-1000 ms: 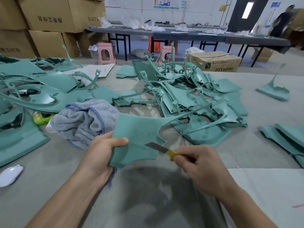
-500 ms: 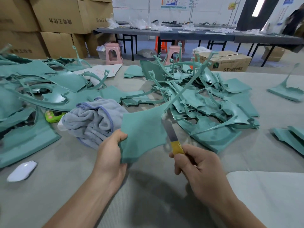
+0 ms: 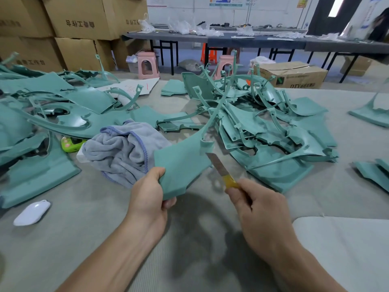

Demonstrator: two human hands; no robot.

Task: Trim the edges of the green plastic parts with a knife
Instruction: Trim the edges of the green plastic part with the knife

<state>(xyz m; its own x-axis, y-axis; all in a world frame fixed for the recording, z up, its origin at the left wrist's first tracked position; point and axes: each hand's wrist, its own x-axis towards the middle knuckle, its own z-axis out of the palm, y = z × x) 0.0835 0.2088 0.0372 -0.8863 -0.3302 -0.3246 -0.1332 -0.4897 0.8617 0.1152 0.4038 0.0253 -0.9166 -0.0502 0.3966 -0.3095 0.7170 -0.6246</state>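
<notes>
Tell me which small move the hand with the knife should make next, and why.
Probably draw the yellow-handled steel knife along the right edge of the flat green plastic part. The left hand grips the part's lower corner, the right hand holds the knife, and the blade already lies against that edge.

Green plastic part [image 3: 181,165]: rotated in the left hand [image 3: 149,197] since a second ago; its thin arm, then extended toward 3 o'clock, now directed toward 1 o'clock.

Knife [image 3: 221,169]: blade turned from 9 o'clock to 11 o'clock, set against the part's right edge; handle held by the right hand [image 3: 259,209].
</notes>
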